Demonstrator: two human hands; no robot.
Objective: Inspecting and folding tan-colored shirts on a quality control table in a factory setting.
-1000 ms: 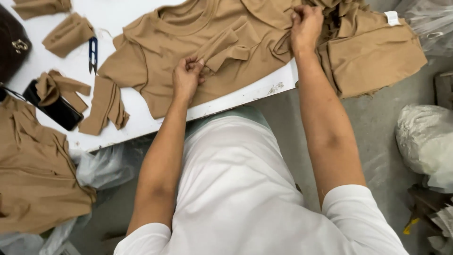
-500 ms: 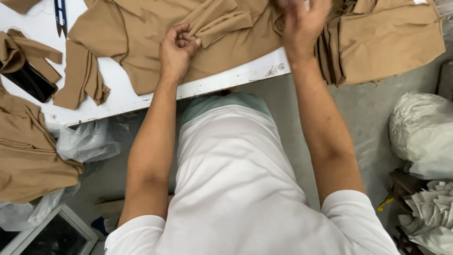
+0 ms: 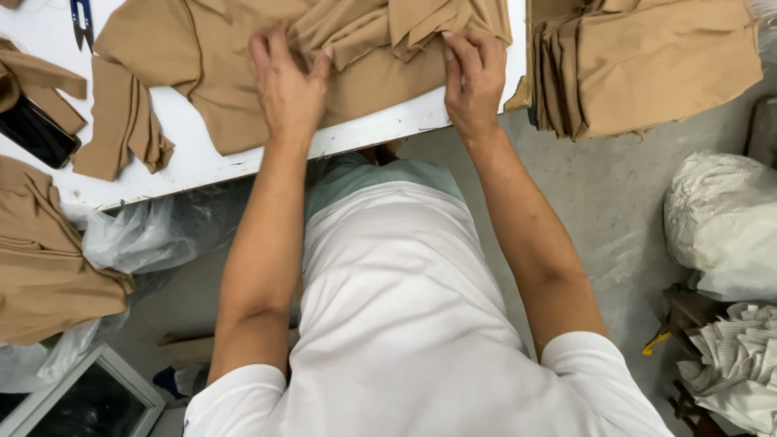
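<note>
White table (image 3: 202,158) runs across the top of the view, its near edge slanting up toward the right. On it lies a tan garment (image 3: 243,73), spread wide; its long axis follows the table edge, left to right, so it lies directly ahead of both hands. A bunched fold (image 3: 380,28) of the same cloth rides on top, between the hands and slightly beyond them.

Stack of folded tan pieces (image 3: 647,65) sits off to the right, apart from the garment.

Left hand (image 3: 287,85): flat, palm down, fingers spread, pressing the garment near the fold's left end. Right hand (image 3: 473,81): fingers curled at the fold's right end by the table edge; thumb hidden, so a pinch cannot be confirmed. Both hands are about equally near the fold.

Smaller: tan scraps (image 3: 121,121) left of the garment, dark phone (image 3: 36,133) at far left, snips (image 3: 81,20) at top left.
</note>
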